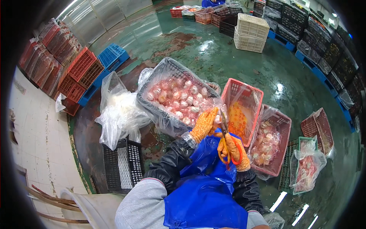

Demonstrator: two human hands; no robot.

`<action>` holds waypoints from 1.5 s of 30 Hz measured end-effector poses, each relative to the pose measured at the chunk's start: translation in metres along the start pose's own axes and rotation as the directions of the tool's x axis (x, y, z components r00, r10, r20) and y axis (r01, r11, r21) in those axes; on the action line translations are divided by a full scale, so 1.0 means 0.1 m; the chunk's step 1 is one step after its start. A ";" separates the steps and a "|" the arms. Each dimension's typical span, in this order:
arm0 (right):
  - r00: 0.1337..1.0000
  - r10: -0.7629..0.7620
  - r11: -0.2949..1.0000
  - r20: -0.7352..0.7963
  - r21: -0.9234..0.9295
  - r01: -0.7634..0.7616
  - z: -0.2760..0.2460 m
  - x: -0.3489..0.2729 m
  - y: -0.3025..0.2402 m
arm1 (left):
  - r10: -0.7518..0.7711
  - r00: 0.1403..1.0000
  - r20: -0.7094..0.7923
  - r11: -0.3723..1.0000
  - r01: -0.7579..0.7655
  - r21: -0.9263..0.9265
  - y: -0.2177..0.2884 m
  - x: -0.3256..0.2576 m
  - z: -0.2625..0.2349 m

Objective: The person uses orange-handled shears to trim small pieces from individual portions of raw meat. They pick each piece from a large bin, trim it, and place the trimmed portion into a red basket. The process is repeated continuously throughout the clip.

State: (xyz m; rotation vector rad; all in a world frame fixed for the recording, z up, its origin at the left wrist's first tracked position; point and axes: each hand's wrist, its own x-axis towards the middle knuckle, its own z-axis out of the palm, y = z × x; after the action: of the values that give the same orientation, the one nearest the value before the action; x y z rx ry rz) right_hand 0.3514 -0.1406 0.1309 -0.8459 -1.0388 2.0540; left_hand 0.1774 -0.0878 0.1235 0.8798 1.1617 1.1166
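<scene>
My left hand (204,125), in an orange patterned glove, is closed on a small whitish wrapped ball (218,118) at its fingertips. My right hand (243,154), gloved the same way, grips scissors (239,148) with orange-red and yellow handles. Their blades point up beside the ball; I cannot tell whether they touch it. Beyond my left hand, a dark crate (143,105) lined with clear plastic holds many pinkish-white wrapped balls (179,93). Just beyond my right hand stands a red crate (254,91) with round orange yolk-like pieces (237,116) in liquid.
A dull red crate (284,131) at right holds crumpled plastic wrapping. Heaped clear plastic (122,112) lies left, above a black crate (114,168). Farther right stands a green crate (288,168). Crates on blue pallets (322,76) line both sides. The green floor (206,63) looks wet.
</scene>
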 end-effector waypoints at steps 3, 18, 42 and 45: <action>0.996 0.085 0.973 0.023 0.215 -0.088 -0.06 0.12 0.05 | -0.071 0.997 -0.036 0.963 0.059 -0.265 0.06 0.03 0.14; 0.965 0.205 0.726 0.166 0.635 -0.263 -0.51 0.66 0.21 | 0.277 0.961 0.020 0.596 -0.188 0.781 -0.30 0.55 -0.02; 0.856 -0.185 0.921 -0.483 0.217 0.322 -1.14 -0.61 0.50 | 0.165 0.966 -0.202 -0.320 0.246 0.915 -0.22 0.82 -1.85; 0.867 -0.248 0.944 -0.431 0.095 0.317 -1.20 -0.61 0.58 | 0.051 0.995 -0.088 -0.340 0.100 0.935 -0.06 0.74 -2.02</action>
State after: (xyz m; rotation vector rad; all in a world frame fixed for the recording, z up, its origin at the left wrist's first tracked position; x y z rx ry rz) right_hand 0.4633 -0.1660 0.0397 -0.9301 -0.6993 1.5926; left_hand -0.0168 -0.0224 0.0591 2.1100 2.2266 -0.4027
